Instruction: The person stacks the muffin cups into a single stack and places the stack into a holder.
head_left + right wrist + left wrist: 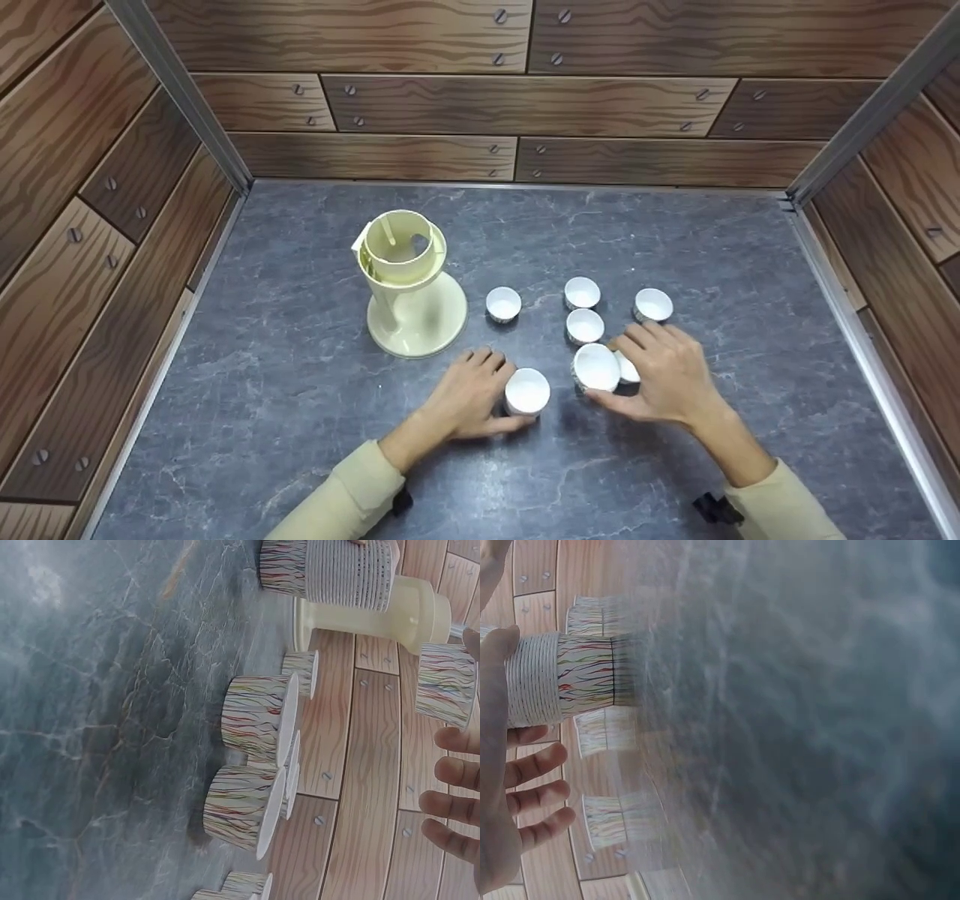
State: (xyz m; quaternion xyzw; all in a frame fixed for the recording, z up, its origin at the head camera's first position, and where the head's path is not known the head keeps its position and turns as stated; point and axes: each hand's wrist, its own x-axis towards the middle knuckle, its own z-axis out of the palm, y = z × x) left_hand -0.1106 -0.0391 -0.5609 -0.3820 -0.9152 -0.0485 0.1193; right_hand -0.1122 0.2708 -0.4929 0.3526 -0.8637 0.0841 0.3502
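Note:
White paper cups with streaky coloured sides stand mouth up on the marbled tabletop. My left hand (472, 394) holds a tall nested stack of these paper cups (562, 679) between thumb and index finger; the other fingers extend beside it. Raised off the surface, a single paper cup (446, 686) is pinched at its side by my right hand (664, 371). Partly hidden behind that hand stands another cup (628, 369). Two cups, a farther one (583, 292) and a nearer one (585, 326), stand close together just beyond the raised cup.
A cream plastic stand (446, 322) with an open cylinder on top rises at the left. One paper cup (503, 304) stands right of it, another (653, 305) beyond my right hand. Wood-patterned walls (525, 105) with metal corner strips enclose the back and sides.

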